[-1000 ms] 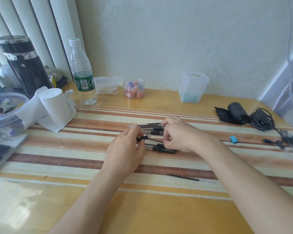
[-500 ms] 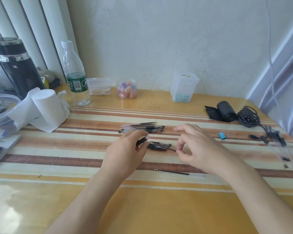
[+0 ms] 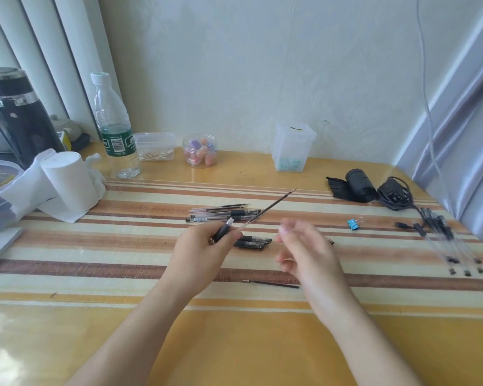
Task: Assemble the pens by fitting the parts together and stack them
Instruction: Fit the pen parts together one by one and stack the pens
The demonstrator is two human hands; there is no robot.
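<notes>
My left hand (image 3: 204, 252) grips a short black pen grip section (image 3: 223, 231) and pinches a thin dark refill (image 3: 271, 207) that points up and to the right. Just right of it hovers my right hand (image 3: 304, 246), blurred, with relaxed fingers and nothing in it. Behind the hands, several assembled pens (image 3: 221, 214) lie side by side on the striped cloth. A few black pen parts (image 3: 253, 242) sit between the hands. One loose refill (image 3: 271, 283) lies nearer me. Several clear barrels with black ends (image 3: 452, 246) lie at the far right.
A water bottle (image 3: 115, 129), a tissue roll (image 3: 67, 182) and a black flask (image 3: 14, 115) stand at the left. A jar (image 3: 200, 151) and clear boxes (image 3: 292, 147) line the wall. A black pouch (image 3: 354, 185), a charger (image 3: 395, 195) and a blue clip (image 3: 353, 224) lie at right.
My right hand let go of the refill and drew back to the right. The refill swung from lying low to pointing up-right in my left hand. The camera turned slightly right.
</notes>
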